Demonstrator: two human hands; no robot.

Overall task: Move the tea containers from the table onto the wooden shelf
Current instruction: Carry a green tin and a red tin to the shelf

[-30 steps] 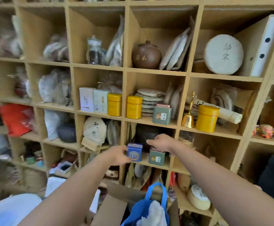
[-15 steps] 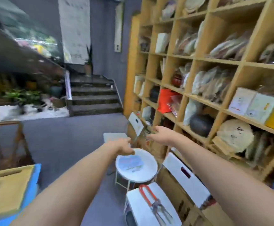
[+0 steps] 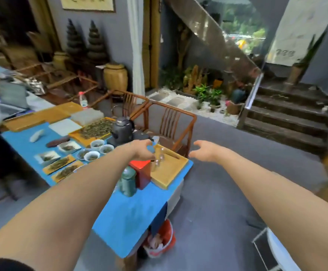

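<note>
Tea containers: green tin (image 3: 128,180) and red box (image 3: 142,173) upright, touching, near table (image 3: 132,216) right edge beside wooden tray (image 3: 171,169). Left hand (image 3: 142,151) above them, loosely curled, empty. Right hand (image 3: 205,151) open, empty, off table edge.

Both arms reach forward, hands (left (image 3: 142,151), right (image 3: 205,151)) empty, fingers spread.

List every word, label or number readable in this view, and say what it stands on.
None reads clearly.
Framed sign on the wall: dark characters, too blurred to read.
White panel by the stairs: grey marks, blurred.
Water bottle label: too small.
Green tin and red box: no legible text.
</note>
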